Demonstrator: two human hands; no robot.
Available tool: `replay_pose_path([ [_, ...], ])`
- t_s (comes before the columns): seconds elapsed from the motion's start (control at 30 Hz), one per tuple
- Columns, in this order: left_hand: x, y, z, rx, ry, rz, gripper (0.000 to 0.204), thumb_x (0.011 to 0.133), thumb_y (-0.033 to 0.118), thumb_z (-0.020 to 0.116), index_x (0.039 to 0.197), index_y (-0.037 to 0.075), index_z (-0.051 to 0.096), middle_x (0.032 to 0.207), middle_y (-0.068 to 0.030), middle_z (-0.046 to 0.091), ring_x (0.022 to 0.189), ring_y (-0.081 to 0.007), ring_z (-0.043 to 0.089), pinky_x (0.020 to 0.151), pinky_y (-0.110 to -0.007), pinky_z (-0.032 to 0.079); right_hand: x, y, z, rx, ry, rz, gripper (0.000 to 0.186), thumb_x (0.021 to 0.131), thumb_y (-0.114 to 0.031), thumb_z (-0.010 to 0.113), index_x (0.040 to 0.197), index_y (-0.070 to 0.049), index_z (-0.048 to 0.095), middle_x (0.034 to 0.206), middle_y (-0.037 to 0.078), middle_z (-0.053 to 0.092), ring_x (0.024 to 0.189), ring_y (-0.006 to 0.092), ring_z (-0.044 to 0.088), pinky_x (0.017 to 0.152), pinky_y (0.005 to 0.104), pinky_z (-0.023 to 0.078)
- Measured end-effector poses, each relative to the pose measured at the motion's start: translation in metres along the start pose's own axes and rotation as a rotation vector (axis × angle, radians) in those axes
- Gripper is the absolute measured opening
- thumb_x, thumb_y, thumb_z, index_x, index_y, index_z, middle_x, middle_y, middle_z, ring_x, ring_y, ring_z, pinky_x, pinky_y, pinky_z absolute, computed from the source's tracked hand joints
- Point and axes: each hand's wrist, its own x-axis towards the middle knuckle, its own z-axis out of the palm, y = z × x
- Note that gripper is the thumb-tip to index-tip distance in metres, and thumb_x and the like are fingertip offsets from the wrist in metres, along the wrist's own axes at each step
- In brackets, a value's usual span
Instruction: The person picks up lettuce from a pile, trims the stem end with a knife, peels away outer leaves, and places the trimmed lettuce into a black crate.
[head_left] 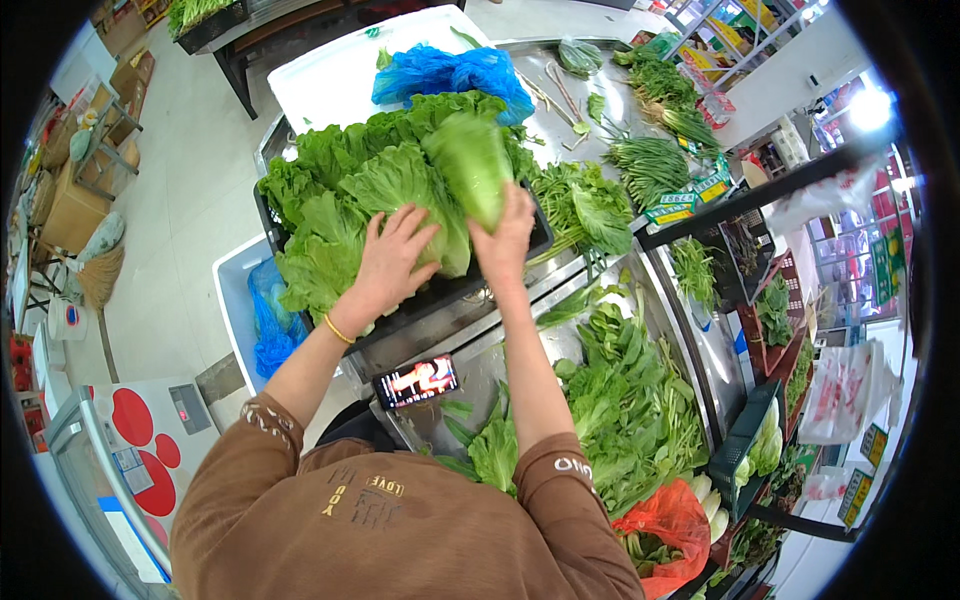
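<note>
A head of lettuce, smeared by motion, is gripped in my right hand above the right side of a black crate. Leafy green lettuce heads fill that crate. My left hand lies with its fingers spread on the leaves of another lettuce at the crate's near side. It touches that lettuce without closing round it. The right thumb is in view, but part of the right fingers is hidden behind the lettuce.
Behind the crate, a blue plastic bag lies by a white foam box. A phone with a lit screen rests on the metal counter near me. Loose greens and a red bag are at right. Bundled greens stand farther back.
</note>
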Motion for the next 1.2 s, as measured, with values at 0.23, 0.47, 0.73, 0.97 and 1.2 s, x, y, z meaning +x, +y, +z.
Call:
replay_pose_path([
  [0.23,-0.015,-0.02,-0.035,-0.395,0.25,-0.17,0.045,0.077,0.009,0.072,0.121,0.007,0.06,0.138,-0.0132,0.047,0.132,-0.0317,0.042,0.11,-0.045,0.031,0.016,0.003,0.0,-0.318,-0.539,-0.054,0.081,0.076,-0.034,0.077,0.144,-0.014,0.037,0.142,0.019,0.038,0.126,0.0394,0.041,0.106,0.0502,0.031],
  [0.47,-0.154,-0.144,0.026,-0.621,0.664,-0.972,0.047,0.099,0.023,0.052,0.139,0.001,0.042,0.137,-0.0137,0.044,0.125,-0.0239,0.044,0.104,-0.036,0.036,0.089,0.154,0.01,-0.229,-0.107,0.131,0.047,0.091,-0.041,0.06,0.119,-0.004,0.057,0.111,0.02,0.058,0.097,0.0333,0.057,0.087,0.043,0.045],
  [0.73,-0.112,-0.13,0.011,-1.087,0.948,-1.099,0.028,0.096,0.032,0.056,0.099,0.004,0.06,0.095,-0.0028,0.058,0.086,-0.0126,0.056,0.079,-0.029,0.046,0.13,0.133,0.049,0.542,-0.147,0.79,0.065,0.087,-0.052,0.062,0.113,0.008,0.061,0.107,0.014,0.064,0.094,0.023,0.057,0.085,0.0375,0.044],
  [0.97,-0.102,-0.123,-0.058,-1.434,0.547,-0.806,0.043,0.099,0.037,0.049,0.127,0.005,0.054,0.12,-0.0111,0.062,0.107,-0.0212,0.061,0.092,-0.037,0.051,0.048,0.082,-0.11,0.542,-0.039,0.683,0.073,0.091,-0.06,0.048,0.123,0.005,0.057,0.112,0.022,0.064,0.099,0.0317,0.06,0.085,0.0445,0.048],
  [1.2,-0.083,-0.001,-0.124,-1.426,0.212,-0.832,0.059,0.094,0.044,0.048,0.137,0.004,0.046,0.142,-0.0144,0.046,0.127,-0.0297,0.048,0.106,-0.045,0.041,-0.181,0.063,-0.218,0.786,0.361,0.827,0.075,0.092,-0.059,0.051,0.121,0.009,0.058,0.123,0.021,0.061,0.112,0.0273,0.058,0.094,0.0393,0.045],
])
